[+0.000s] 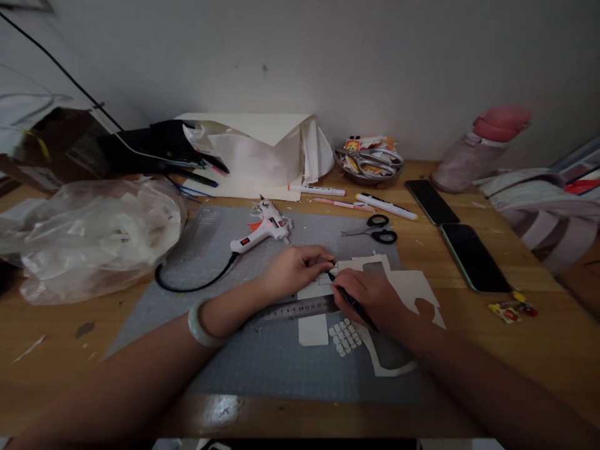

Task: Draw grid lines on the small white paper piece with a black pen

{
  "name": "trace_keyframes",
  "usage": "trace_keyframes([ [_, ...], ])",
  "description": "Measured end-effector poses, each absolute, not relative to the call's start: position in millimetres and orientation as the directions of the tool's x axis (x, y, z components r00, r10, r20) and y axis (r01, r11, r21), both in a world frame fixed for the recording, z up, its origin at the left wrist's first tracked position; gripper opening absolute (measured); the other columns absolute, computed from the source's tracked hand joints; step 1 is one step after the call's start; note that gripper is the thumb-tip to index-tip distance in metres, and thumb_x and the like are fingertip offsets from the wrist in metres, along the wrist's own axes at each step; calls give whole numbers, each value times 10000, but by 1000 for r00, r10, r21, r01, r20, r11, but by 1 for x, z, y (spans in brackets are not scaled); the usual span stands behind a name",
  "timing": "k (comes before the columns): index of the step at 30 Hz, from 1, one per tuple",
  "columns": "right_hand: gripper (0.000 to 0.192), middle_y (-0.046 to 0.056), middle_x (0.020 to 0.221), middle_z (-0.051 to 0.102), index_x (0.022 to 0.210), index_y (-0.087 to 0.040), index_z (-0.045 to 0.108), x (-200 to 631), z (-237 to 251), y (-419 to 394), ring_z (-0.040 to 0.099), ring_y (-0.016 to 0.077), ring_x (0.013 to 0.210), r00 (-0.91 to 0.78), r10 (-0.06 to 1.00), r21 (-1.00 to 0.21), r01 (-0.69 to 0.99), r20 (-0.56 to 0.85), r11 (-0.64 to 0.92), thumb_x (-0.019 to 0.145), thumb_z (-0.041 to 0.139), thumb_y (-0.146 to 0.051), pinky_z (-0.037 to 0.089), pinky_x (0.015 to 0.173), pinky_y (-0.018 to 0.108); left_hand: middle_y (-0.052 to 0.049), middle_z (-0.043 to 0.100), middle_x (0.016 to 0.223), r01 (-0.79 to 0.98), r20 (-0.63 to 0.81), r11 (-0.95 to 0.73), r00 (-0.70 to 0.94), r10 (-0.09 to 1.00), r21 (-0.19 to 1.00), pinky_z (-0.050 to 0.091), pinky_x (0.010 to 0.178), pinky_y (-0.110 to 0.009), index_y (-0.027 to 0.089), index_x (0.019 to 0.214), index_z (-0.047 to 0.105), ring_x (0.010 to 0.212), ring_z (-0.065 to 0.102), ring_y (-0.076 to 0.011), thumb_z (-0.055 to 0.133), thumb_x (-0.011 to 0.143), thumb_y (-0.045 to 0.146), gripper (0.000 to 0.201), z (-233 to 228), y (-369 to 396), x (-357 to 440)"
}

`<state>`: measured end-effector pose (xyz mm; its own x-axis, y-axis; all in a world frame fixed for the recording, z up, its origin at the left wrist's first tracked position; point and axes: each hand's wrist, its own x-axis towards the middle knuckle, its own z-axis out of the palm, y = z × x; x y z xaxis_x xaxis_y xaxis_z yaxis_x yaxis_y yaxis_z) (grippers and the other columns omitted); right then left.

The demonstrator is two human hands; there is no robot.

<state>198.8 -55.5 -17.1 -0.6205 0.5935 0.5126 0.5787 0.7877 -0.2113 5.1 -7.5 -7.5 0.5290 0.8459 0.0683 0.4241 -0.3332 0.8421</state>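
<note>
My right hand (370,297) grips a black pen (359,306), its tip slanting towards the fingertips of my left hand. My left hand (297,269) is closed in a pinch over the drawn-on white card (309,289); a small dark-edged bit shows at its fingertips, too small to name. Black ruled lines mark the card. Below it lies a steel ruler (300,309), partly under my right hand. Nearer me are a small white paper square (313,331) and a cluster of small white discs (345,337). Cut-out white card scraps (412,284) spread around my right hand.
A grey cutting mat (262,362) lies beneath the work. Beyond my hands rest a white glue gun (262,232) with a black cord and black-handled scissors (382,236). Two phones (473,259) and a pink-lidded bottle (469,156) stand right. A plastic bag (103,231) fills the left.
</note>
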Motion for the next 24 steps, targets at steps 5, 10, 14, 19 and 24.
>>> trace_keyframes([
  [5,171,73,792,633,814,-165,555,189,-17,-63,573,165,689,-678,566,-55,617,469,785,913,427,-111,388,598,266,8,754,868,428,54,-319,525,849,846,508,726,-215,221,896,714,790,678,-147,569,859,292,166,-8,-8,5],
  [10,164,57,751,595,815,-161,552,183,-18,-65,541,174,658,-687,573,46,657,447,752,893,433,-80,379,573,279,15,749,850,445,40,-313,523,851,839,500,700,-204,219,882,714,771,673,-139,569,860,299,168,-8,-7,5],
  [14,196,49,726,576,805,-168,542,180,-19,-65,522,174,648,-685,573,90,673,449,734,877,406,-47,380,575,280,14,749,858,432,47,-321,534,844,843,507,727,-208,212,901,710,798,677,-139,566,866,282,164,-10,-6,6],
  [19,210,41,692,559,805,-174,527,176,-19,-65,518,179,646,-682,576,127,687,451,715,857,385,-29,387,575,280,21,749,859,454,24,-310,534,845,836,506,720,-206,219,894,707,787,673,-132,560,872,281,161,-9,-6,6],
  [24,195,45,673,562,781,-172,517,173,-19,-65,537,188,642,-682,562,156,690,468,707,856,403,-34,399,564,291,16,743,836,441,13,-290,533,846,849,497,706,-208,210,878,706,772,665,-133,570,860,281,154,-6,-7,6],
])
